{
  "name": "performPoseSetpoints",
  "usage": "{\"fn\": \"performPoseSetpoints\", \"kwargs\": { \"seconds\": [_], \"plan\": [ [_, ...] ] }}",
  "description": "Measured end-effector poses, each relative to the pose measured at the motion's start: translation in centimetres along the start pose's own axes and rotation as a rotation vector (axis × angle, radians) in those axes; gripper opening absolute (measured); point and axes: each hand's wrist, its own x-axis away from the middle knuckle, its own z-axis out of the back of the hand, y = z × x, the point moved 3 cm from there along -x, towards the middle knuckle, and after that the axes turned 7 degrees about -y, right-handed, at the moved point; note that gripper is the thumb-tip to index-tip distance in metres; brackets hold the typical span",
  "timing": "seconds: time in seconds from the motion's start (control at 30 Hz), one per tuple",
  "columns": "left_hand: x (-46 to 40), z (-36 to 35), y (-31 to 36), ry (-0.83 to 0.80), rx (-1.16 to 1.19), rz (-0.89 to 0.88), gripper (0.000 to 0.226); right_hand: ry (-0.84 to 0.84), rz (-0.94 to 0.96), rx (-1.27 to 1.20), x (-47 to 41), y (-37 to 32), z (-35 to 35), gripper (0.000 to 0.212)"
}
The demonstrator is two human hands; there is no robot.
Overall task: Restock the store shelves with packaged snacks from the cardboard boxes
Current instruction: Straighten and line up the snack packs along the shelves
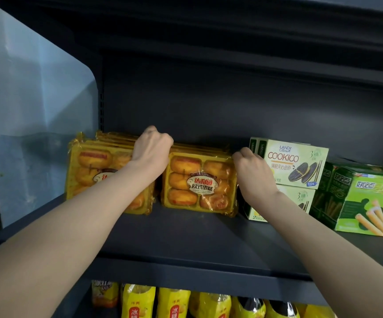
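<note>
Gripping the top corners of an upright yellow plastic-wrapped cake pack (199,183) on the dark metal shelf (186,235), left hand (152,146) at 10 o'clock, right hand (251,167) at 2.

Left hand (152,146) and right hand (250,167) reached forward, bare forearms extended, fingers (150,130) curled over.

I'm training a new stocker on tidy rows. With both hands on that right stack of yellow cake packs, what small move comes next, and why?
Probably slide the right stack of cake packs leftward against the left stack. Both the left hand and right hand grip its top corners, a dark gap separates the two stacks, and the Cookico boxes sit close on the right.
</note>
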Motion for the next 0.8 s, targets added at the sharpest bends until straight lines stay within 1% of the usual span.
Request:
{"fn": "performPoseSetpoints", "kwargs": {
  "seconds": [0.07, 0.1, 0.17, 0.2, 0.23, 0.27, 0.3, 0.33, 0.37, 0.4, 0.43, 0.47, 0.5, 0.53, 0.6, 0.7, 0.8],
  "plan": [
    [0.1, 0.1, 0.3, 0.000, -0.025, 0.000, 0.028, 0.019, 0.005, -0.024, -0.5, -0.1, 0.3, 0.037],
    [0.2, 0.0, 0.5, 0.007, -0.044, 0.000, 0.029, 0.023, 0.005, -0.025, -0.6, -0.1, 0.4, 0.038],
    [0.6, -0.1, 0.6, 0.067, -0.078, -0.034, 0.033, 0.064, 0.011, 0.002, -0.5, 0.0, 0.0, 0.051],
    [1.1, -0.3, 0.7, 0.137, -0.089, -0.097, 0.039, 0.098, 0.014, 0.017, -0.1, 0.2, -0.2, 0.060],
    [1.8, -0.3, 1.0, 0.221, -0.079, -0.190, 0.047, 0.123, 0.027, 0.044, 0.6, 0.2, -0.6, 0.063],
    [2.7, -0.5, 1.6, 0.278, -0.048, -0.300, 0.057, 0.134, 0.033, 0.066, 1.4, 0.2, -0.8, 0.058],
    [3.6, -0.9, 2.4, 0.289, -0.009, -0.420, 0.064, 0.116, 0.031, 0.094, 2.3, 0.2, -1.2, 0.048],
    [4.5, -1.5, 3.2, 0.237, 0.023, -0.521, 0.071, 0.099, 0.026, 0.134, 3.2, 0.3, -1.9, 0.037],
    [5.0, -2.2, 4.0, 0.141, 0.031, -0.583, 0.079, 0.004, -0.018, 0.141, 3.9, 0.3, -2.5, 0.027],
    [5.3, -3.1, 4.6, 0.024, 0.010, -0.611, 0.089, -0.117, -0.079, 0.087, 4.5, 0.3, -3.0, 0.023],
    [5.3, -4.0, 5.0, -0.061, -0.035, -0.620, 0.097, -0.244, -0.163, 0.000, 5.0, 0.4, -3.8, 0.032],
    [5.3, -4.7, 5.2, -0.094, -0.081, -0.617, 0.103, -0.305, -0.224, -0.095, 5.1, 0.6, -4.3, 0.038],
    [5.1, -5.1, 5.2, -0.097, -0.103, -0.608, 0.108, -0.321, -0.268, -0.179, 5.0, 0.6, -4.7, 0.039],
    [5.0, -5.5, 5.2, -0.091, -0.099, -0.591, 0.111, -0.310, -0.303, -0.228, 4.8, 0.5, -4.8, 0.035],
    [5.0, -5.8, 5.1, -0.089, -0.078, -0.563, 0.116, -0.284, -0.360, -0.255, 4.1, 0.2, -5.3, 0.024],
    [5.1, -5.9, 5.1, -0.099, -0.108, -0.532, 0.115, -0.296, -0.397, -0.292, 3.8, -0.2, -5.8, 0.019],
    [5.1, -6.1, 4.9, -0.119, -0.128, -0.485, 0.114, -0.292, -0.328, -0.141, 4.2, -1.0, -5.3, 0.022]
  ]
}}
